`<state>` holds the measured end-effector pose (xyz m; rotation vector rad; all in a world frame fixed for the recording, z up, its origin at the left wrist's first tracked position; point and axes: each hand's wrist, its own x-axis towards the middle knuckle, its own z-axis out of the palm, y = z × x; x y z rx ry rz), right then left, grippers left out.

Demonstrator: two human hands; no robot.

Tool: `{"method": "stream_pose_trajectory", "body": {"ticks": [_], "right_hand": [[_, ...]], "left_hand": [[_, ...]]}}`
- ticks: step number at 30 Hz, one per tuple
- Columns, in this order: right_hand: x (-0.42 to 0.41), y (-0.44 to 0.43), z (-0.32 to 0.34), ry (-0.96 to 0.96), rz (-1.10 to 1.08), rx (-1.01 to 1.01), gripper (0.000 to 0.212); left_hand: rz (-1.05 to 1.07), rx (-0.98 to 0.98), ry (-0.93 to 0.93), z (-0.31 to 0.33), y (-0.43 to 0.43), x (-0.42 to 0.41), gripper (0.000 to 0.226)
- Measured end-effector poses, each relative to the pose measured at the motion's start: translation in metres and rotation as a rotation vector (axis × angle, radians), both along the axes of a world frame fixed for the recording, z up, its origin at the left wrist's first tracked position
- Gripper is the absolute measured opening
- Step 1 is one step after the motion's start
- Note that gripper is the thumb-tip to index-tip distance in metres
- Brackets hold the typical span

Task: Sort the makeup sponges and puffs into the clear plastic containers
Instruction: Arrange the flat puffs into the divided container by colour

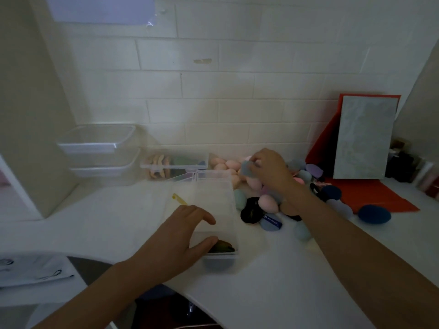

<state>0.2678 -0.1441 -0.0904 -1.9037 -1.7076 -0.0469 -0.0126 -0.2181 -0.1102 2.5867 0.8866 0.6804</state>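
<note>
While L grip (177,236) rests spread on clear box (215,198), R grip (273,170) pinches grey puff (247,170).

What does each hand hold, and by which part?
The right hand pinches a grey-blue puff by its edge. The left hand only rests on the clear box.

white counter (285,269), sponge pile (268,200), clear containers (213,210)

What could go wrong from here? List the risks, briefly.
The right hand only pinches the blue-grey puff; it could drop into the pile below.
The lid covers most of the container under the left hand, leaving a narrow gap by the green sponge; the puff may catch there.
</note>
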Motion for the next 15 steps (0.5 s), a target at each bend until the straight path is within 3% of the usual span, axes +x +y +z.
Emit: {"method": "stream_pose_trajectory", "body": {"ticks": [4,8,15], "right_hand": [[-0.025,-0.03,0.042,0.049,0.151,0.128,0.015],[-0.064,-0.079,0.059,0.182,0.471,-0.096,0.011],[-0.086,-0.102,0.026,-0.088,0.53,-0.235,0.02]], "left_hand": [[0.008,-0.014,-0.013,0.001,0.003,0.0,0.044],[0.045,-0.053,-0.042,0.002,0.0,0.002,0.028],[0.176,-0.084,-0.101,-0.001,0.0,0.009,0.033]]}}
